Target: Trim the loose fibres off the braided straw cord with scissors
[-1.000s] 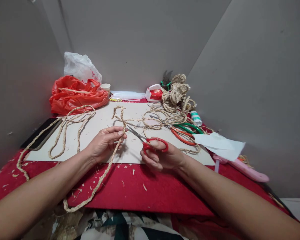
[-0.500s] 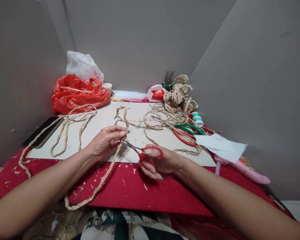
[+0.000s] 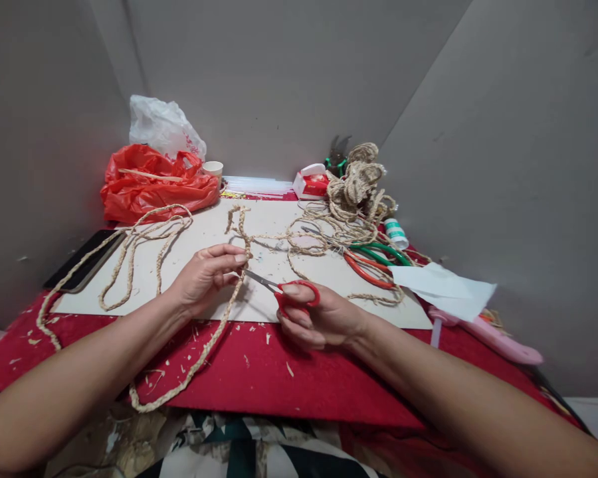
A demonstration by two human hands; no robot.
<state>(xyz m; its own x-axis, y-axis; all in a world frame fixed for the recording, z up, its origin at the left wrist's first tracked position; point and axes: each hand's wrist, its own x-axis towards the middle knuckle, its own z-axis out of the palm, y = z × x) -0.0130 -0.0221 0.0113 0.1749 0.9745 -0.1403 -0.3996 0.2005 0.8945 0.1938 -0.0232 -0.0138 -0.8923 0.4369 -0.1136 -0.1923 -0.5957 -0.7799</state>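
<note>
Pinched between the fingers of my left hand (image 3: 212,275) is a braided straw rope (image 3: 210,346). Its short end stands up above the fingers, and the long part hangs down past the table's front edge and loops back to the left. My right hand (image 3: 311,315) has its thumb and fingers in the red handles of a pair of scissors (image 3: 265,281). The blades point left, nearly closed, with their tips at the rope just below my left fingertips. Whether the tips touch the rope is too small to tell.
Red bag (image 3: 154,192), white bag (image 3: 164,126) and paper cup (image 3: 213,168) stand back left; a dark tablet (image 3: 82,262) lies left. Rope coils (image 3: 359,182), red-and-green-handled tools (image 3: 373,265), white paper (image 3: 446,289) and a pink glue gun (image 3: 498,338) are right.
The scissor blades have closed together. My right hand has turned slightly, and the rope's upper end has shifted a little left with my left hand.
</note>
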